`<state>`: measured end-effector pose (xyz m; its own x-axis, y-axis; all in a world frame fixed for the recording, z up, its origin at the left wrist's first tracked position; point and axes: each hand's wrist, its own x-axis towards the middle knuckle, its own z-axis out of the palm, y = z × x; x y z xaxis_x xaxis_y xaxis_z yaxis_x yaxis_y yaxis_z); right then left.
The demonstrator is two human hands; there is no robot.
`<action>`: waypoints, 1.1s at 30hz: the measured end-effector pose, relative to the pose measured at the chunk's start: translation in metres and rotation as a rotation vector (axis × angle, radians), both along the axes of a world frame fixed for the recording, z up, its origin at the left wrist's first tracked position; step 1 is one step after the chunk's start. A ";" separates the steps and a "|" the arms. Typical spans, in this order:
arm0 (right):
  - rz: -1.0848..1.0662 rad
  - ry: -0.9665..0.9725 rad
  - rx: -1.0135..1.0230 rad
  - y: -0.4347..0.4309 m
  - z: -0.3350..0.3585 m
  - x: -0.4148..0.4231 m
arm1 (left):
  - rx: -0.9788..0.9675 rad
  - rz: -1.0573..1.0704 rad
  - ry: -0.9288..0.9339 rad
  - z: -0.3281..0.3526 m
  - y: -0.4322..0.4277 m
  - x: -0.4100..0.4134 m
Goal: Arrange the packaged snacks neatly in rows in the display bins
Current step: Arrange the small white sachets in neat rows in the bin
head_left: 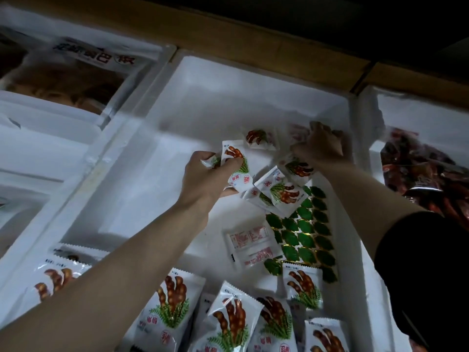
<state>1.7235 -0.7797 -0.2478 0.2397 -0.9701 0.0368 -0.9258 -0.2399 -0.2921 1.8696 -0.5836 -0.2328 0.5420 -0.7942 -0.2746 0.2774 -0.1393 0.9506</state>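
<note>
1. Over the middle of the white foam bin (228, 102), the left hand (205, 174) grips a snack packet (234, 161), fingers curled round it.
2. The right hand (323, 146) lies curled over blurred packets (297, 132) at the bin's far right. I cannot tell whether it grips one.
3. Standing packs (228, 323) fill the bin's near edge, with a green leaf sheet (307, 232) beside them.

A white foam bin (228, 102) holds snack packets (228, 323) in overlapping rows at its near end. Further in, more lie loose on its floor, with a face-down packet (251, 242) just beside a sheet (309, 232) of green leaf shapes.
</note>
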 end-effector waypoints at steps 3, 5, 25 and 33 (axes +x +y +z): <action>0.025 -0.001 -0.003 0.007 0.004 -0.001 | 0.029 0.010 0.018 -0.001 0.002 0.002; 0.093 -0.008 0.012 0.017 0.006 0.001 | 0.051 0.031 0.050 -0.002 0.006 0.004; 0.367 -0.245 0.268 0.114 0.007 0.087 | 0.123 0.279 0.027 0.021 0.063 0.032; 0.389 -0.291 0.123 0.134 -0.006 0.114 | 0.140 0.348 -0.024 0.028 0.086 0.038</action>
<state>1.8377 -0.6457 -0.2536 0.5816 -0.8121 0.0471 -0.6504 -0.4991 -0.5726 1.9079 -0.4979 -0.2045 0.7806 -0.5169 -0.3514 0.3087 -0.1700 0.9359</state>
